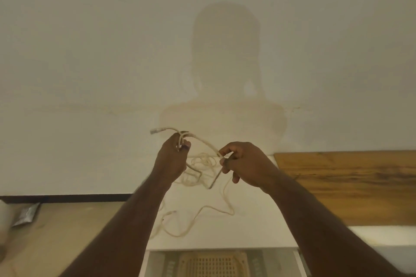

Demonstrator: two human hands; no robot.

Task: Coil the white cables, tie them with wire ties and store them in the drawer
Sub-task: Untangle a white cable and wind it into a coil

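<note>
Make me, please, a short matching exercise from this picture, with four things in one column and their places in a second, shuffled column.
Things:
1. left hand
2. right hand
3. wooden board
4. foil packet

Places:
A. far left, on the brown surface
B. grips loops of white cable near its plug end
C. right, against the wall
D. pinches the cable farther along

Pairs: 1-B, 2-D, 3-C, 4-A

— What carries everything here?
— A white flat tabletop [252,227] against the pale wall.
— And lying on it?
— A loose tangle of thin white cable [203,170] at the far middle, trailing nearer in a wide loop. A brown wooden board [351,186] rests on the right.
</note>
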